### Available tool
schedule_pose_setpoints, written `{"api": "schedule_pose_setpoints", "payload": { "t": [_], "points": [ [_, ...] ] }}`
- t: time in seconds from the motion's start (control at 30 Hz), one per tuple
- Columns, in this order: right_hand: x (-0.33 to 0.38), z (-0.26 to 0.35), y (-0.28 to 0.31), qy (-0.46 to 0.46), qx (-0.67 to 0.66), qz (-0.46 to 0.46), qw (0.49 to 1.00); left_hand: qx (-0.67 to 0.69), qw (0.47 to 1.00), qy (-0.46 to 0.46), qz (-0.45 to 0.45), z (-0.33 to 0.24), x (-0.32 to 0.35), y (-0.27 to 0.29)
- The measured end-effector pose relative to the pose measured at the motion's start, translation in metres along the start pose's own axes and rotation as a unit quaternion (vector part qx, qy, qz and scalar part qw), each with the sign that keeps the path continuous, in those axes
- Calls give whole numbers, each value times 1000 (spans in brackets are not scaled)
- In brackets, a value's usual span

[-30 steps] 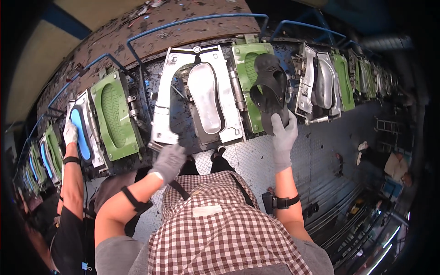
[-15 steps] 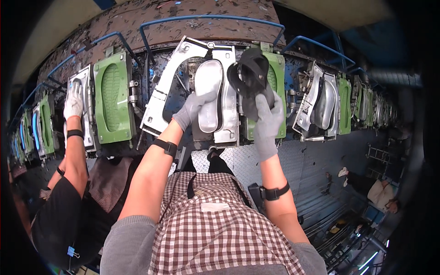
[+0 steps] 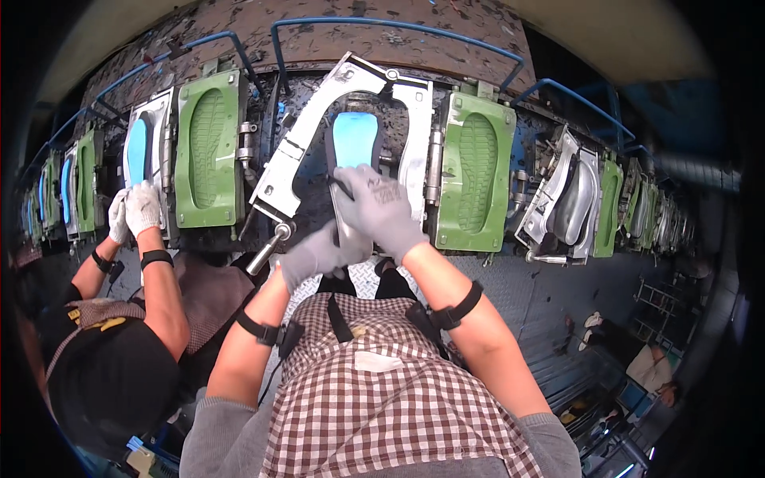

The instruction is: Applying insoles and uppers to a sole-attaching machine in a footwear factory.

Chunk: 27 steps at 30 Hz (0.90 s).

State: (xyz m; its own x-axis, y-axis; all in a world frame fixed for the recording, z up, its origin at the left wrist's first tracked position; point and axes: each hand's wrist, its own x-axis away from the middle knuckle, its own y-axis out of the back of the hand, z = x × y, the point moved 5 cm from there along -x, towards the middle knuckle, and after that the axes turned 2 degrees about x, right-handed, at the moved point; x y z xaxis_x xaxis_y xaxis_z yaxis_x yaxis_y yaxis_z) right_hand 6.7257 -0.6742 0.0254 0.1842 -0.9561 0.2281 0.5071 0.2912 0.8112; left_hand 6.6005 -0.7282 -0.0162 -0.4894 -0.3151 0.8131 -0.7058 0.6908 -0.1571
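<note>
In front of me a foot-shaped metal last (image 3: 348, 226) stands within an open silver mould frame (image 3: 416, 135). A black shoe upper with a blue sole face (image 3: 355, 142) covers the far part of the last. My right hand (image 3: 381, 209), in a grey glove, lies across the middle, its fingers bent round the upper's near edge. My left hand (image 3: 321, 253), also gloved in grey, is closed at the near end of the last. Its fingertips are partly hidden, so I cannot tell whether it grips the last or the upper's edge.
A green sole-pattern mould plate (image 3: 478, 171) is hinged to the right, another (image 3: 209, 151) to the left. A metal handle (image 3: 271, 248) juts toward me. At left, a co-worker's white-gloved hands (image 3: 142, 209) are at a blue-topped last. A blue rail (image 3: 398, 28) runs behind.
The black upper, held in my right hand beside the bare last, is now over the last, blue face up. Both hands have come together at its near end. The view has shifted left.
</note>
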Motion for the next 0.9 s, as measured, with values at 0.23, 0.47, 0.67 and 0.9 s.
{"api": "schedule_pose_setpoints", "payload": {
  "t": [0.23,0.47,0.67,0.9],
  "points": [
    [61,-19,-31,58,-104,98,988,266,959,-92,-20,61,1,3],
    [21,-50,-28,-164,-192,5,967,371,868,-282,-170,-16,-32,40],
    [31,-64,-37,-157,-312,-74,934,364,840,-365,-171,-50,-53,37],
    [-22,-83,22,-110,-47,-142,983,345,824,-419,-163,-112,-93,54]
  ]
}}
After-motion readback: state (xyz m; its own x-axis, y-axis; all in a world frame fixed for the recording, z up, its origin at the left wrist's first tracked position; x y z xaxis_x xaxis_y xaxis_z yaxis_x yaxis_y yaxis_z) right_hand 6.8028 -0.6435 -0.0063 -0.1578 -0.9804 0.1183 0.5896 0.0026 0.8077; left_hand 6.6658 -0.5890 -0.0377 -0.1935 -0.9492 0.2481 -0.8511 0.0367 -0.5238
